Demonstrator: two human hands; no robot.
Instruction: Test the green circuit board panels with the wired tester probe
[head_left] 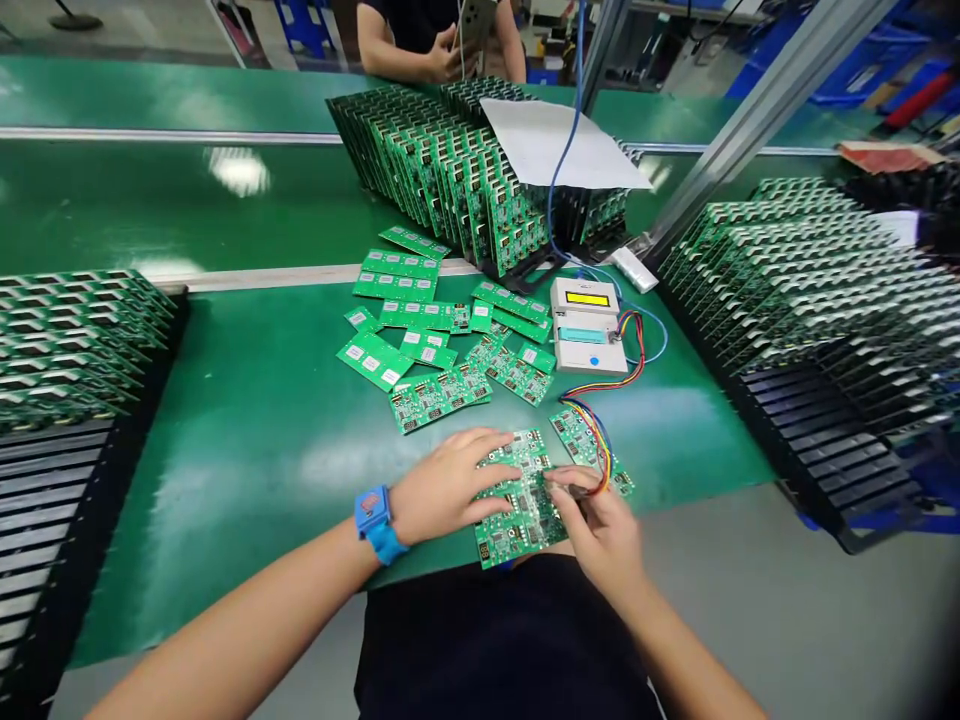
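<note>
A green circuit board panel [517,535] lies at the table's front edge, its corner over the edge. My left hand [457,478] rests on its left side, fingers stretched out and spread. Pinched in my right hand [600,525] is the end of a multicoloured wire cable [602,450], pressed against the panel's right side; the fingers hide its tip. The cable runs back to a white programmer box [591,345] with a lit yellow screen. Another circuit board [574,432] lies under the cable, just beyond my right hand.
Several loose circuit boards [441,392] lie beyond my hands. Racks of upright boards stand at the left [82,340], the back [450,170] and the right [810,270]. A metal post [765,110] rises behind the box. Across the table a person [420,50] holds a phone.
</note>
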